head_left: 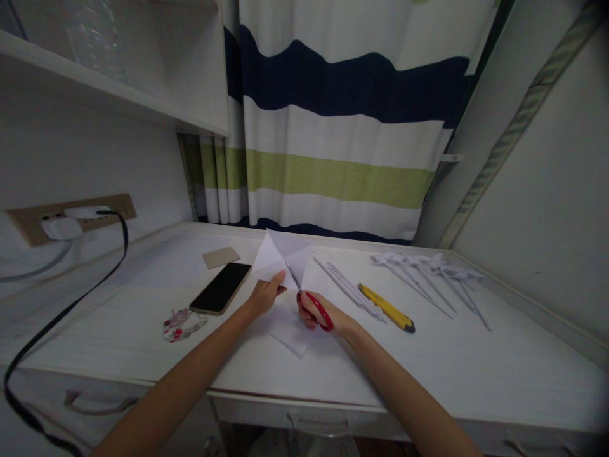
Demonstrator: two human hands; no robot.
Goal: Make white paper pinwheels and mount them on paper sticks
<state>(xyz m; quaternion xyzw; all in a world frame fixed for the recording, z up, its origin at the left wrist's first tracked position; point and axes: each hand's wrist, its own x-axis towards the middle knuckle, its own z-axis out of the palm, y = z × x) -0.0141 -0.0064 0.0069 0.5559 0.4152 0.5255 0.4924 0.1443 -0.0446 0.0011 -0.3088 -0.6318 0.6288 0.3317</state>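
Observation:
My left hand (268,294) pinches the lower edge of a white sheet of paper (271,257), holding it up above the desk. Red-handled scissors (322,312) are in my right hand (314,310), its fingers wrapped round the handles. Their blades point up and away, against the paper; how far they are into it I cannot tell. Under my hands another piece of white paper (291,336) lies on the desk. Just right of the scissors are several thin white paper sticks (349,289) and a yellow utility knife (387,308).
Left of my hands lie a dark-screened phone (222,289), a beige card (221,257) and a beaded bracelet (181,325). Several white paper pinwheel-like shapes on sticks (428,270) rest at the right. A black cord (71,304) hangs from the wall socket (126,206). A striped curtain (340,181) closes the back.

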